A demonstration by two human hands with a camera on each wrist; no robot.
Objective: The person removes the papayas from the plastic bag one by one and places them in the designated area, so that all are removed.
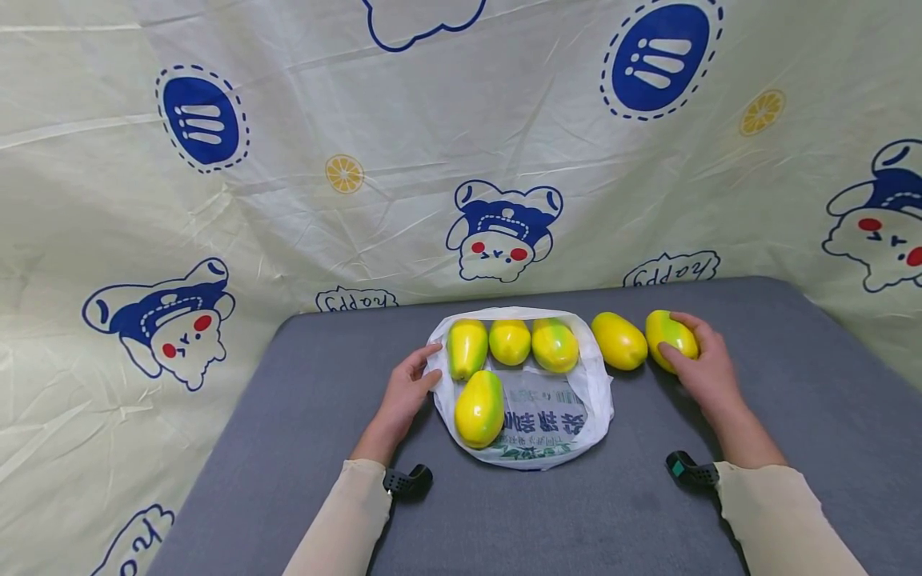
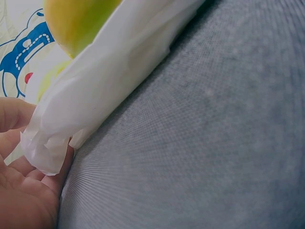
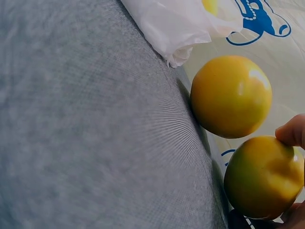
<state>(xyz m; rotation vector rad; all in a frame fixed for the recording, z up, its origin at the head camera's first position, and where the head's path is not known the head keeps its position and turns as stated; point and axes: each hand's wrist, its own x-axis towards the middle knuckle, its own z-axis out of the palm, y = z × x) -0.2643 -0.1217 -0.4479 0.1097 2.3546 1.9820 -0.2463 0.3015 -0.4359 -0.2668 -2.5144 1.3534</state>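
Observation:
A white plastic bag (image 1: 596,400) lies spread with its mouth rolled open, dark print showing inside. Several yellow-green papayas rest in it: three along the far side and one papaya (image 1: 479,409) nearer the front left. My left hand (image 1: 405,392) holds the bag's left rim; the left wrist view shows the white plastic (image 2: 90,90) between thumb and fingers. Right of the bag, my right hand (image 1: 709,366) grips a papaya (image 1: 666,336), thumb on its near side and fingers over the far side. Another papaya (image 1: 619,342) lies between that one and the bag.
All of this is on a grey cloth-covered table (image 1: 547,520). Behind it hangs a pale curtain (image 1: 403,240) printed with blue cartoon figures. Each wrist wears a dark band, the left band (image 1: 409,482) and the right band (image 1: 691,470).

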